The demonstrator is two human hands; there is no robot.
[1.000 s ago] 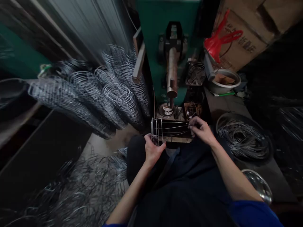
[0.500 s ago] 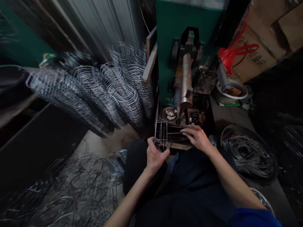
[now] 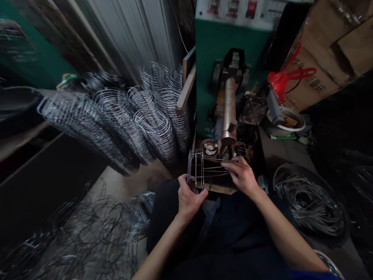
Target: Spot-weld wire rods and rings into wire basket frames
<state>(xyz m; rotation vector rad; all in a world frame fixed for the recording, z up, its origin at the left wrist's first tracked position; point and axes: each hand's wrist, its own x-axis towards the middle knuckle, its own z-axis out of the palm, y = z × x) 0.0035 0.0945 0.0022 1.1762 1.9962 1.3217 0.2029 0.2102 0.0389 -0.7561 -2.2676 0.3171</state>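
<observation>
A small wire frame (image 3: 196, 168) of thin metal rods stands upright over my lap, just below the welding machine's cylinder (image 3: 229, 112). My left hand (image 3: 190, 196) grips its lower end, thumb on one side and fingers on the other. Several thin wires (image 3: 214, 168) run from the frame toward the right. Fingers of my right hand (image 3: 241, 174) are pinched together around the far ends of these wires, close beneath the machine's tip. The exact contact of the fingertips is partly hidden.
Tall stacks of bent wire rings (image 3: 155, 130) stand at the left. A coil of wire (image 3: 309, 202) lies at the right, below a metal bowl (image 3: 287, 122) and a red plastic bag (image 3: 279, 83). Loose wire scraps (image 3: 96, 229) cover the floor. A wooden bar (image 3: 185, 91) juts beside the green machine (image 3: 208, 77).
The view has tilted upward, showing the machine's control panel. My left hand has shifted the wire frame slightly left and turned it a little. My right hand stays at the wire ends.
</observation>
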